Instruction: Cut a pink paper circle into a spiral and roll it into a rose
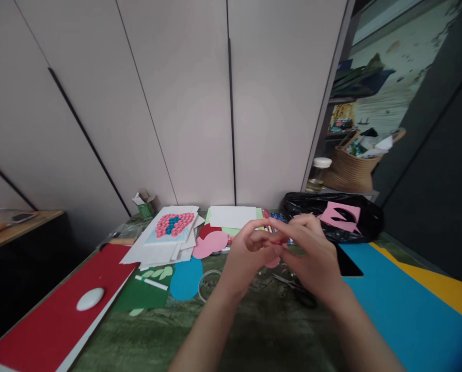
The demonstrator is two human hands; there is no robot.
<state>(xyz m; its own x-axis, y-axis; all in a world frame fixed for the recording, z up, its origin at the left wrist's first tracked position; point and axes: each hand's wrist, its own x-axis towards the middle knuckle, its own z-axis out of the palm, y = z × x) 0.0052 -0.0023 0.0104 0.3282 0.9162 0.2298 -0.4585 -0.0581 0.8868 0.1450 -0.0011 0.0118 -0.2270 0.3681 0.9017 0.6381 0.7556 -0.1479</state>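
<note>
My left hand (246,253) and my right hand (312,253) meet above the dark green table, their fingertips pressed together. Between the fingers a small bit of pink or red shows, mostly hidden, too small to name. Below my right hand lie black-handled scissors (302,294). A clear roll of tape (209,285) rests beside my left wrist, next to a blue paper shape (186,279). Pink paper shapes (211,244) lie behind my left hand.
At the left are red paper (60,315) with a white oval object (90,299), and green paper (138,294). White sheets carry a pink and blue heart (174,225). Blue paper (397,305) and a black bag (372,222) are on the right.
</note>
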